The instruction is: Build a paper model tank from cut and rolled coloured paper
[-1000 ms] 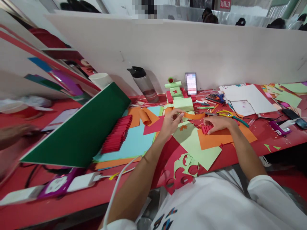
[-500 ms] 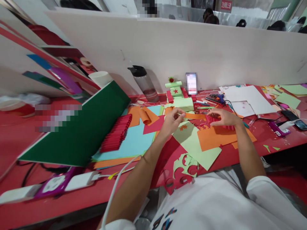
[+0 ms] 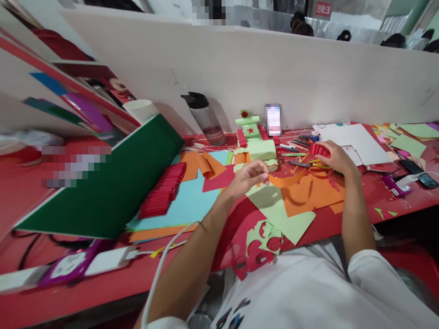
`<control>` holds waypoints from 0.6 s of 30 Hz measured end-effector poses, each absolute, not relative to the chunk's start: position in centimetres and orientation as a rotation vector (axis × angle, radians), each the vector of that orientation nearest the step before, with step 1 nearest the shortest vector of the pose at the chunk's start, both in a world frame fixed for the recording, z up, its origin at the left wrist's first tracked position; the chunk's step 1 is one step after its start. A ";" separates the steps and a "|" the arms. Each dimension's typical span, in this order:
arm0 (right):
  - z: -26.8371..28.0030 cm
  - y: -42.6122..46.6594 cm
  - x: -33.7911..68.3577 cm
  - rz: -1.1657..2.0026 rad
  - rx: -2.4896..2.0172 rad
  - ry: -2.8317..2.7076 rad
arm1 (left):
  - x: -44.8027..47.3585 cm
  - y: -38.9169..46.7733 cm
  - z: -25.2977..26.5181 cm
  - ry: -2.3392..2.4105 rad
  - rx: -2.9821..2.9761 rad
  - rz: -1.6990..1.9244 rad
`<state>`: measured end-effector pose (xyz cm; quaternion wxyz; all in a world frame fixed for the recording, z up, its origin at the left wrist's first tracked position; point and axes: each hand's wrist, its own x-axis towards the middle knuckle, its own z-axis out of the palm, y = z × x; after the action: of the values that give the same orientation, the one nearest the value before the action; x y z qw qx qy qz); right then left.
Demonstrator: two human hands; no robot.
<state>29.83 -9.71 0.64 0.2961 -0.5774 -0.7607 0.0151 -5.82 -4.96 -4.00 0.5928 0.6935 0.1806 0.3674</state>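
Observation:
My left hand [image 3: 252, 178] pinches one end of an orange paper strip [image 3: 286, 181] between thumb and fingers. The strip bows to the right above an orange sheet [image 3: 308, 198]; its far end is hard to make out. Farther right, my right hand [image 3: 339, 160] is closed on a red pleated paper piece [image 3: 318, 150], raised over the tools. Below it lie scissors [image 3: 298, 164] with the blades toward the left. Behind the strip stands a light-green paper model [image 3: 261, 148] with a red star and red side parts.
A pale green sheet [image 3: 270, 201] and green cut-out scraps [image 3: 264, 237] lie in front. At left are a stack of red pleated paper [image 3: 163, 189] and a green board [image 3: 109, 183]. A bottle [image 3: 207, 119] and a phone [image 3: 273, 119] stand by the partition. A white cable [image 3: 163, 269] crosses my left forearm.
My right hand has moved right and back, carrying the red pleated paper and uncovering the scissors. My left hand has shifted slightly forward on the table's near side; the orange strip now bows downward.

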 end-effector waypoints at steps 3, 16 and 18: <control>2.1 -10.7 30.6 -0.160 -1.537 -1.952 | -5.9 -5.6 -3.3 0.367 1.627 0.712; 1.8 -2.9 31.5 0.191 -1.988 -2.489 | -4.8 -5.6 -4.8 0.630 1.856 0.303; 0.9 -2.1 31.3 0.227 -2.033 -2.500 | -4.8 -5.7 -4.9 0.663 1.894 0.242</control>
<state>31.34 -2.15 0.86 -0.0443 -0.6289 -0.7731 0.0701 -4.75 -5.71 -4.89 0.5313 0.7938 0.2780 0.1016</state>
